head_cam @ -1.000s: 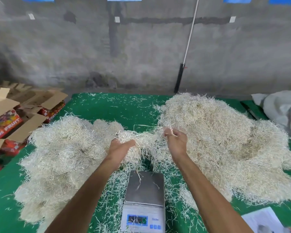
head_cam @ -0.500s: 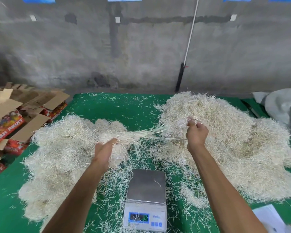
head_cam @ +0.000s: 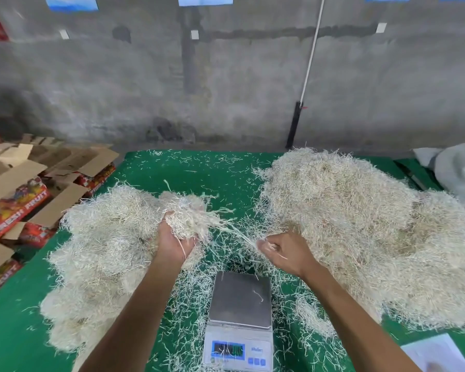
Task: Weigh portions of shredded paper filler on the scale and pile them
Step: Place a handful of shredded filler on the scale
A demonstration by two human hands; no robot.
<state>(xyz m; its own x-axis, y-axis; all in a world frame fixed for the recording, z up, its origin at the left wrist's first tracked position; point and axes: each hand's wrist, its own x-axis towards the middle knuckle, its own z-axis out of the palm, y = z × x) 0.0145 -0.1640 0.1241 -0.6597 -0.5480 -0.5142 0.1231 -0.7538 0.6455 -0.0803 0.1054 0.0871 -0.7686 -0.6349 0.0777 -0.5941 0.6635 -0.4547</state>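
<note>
A silver digital scale (head_cam: 240,299) sits near the front of the green table (head_cam: 188,173), its platform bare except for a stray strand. My left hand (head_cam: 175,242) grips a clump of shredded paper filler (head_cam: 191,216) above the inner edge of the left pile (head_cam: 100,253). My right hand (head_cam: 285,251) pinches a few strands that stretch from that clump, just behind the scale. A larger pile of filler (head_cam: 360,226) covers the right side of the table.
Loose strands litter the cloth around the scale. Open cardboard boxes with red printed packs (head_cam: 19,202) stand off the table's left edge. A grey sack (head_cam: 457,170) lies at the far right, a white sheet of paper (head_cam: 438,353) at the front right. A concrete wall rises behind.
My right hand has come back from the right pile toward the scale, trailing strands. My left hand has lifted, holding a bigger clump over the left pile's edge.
</note>
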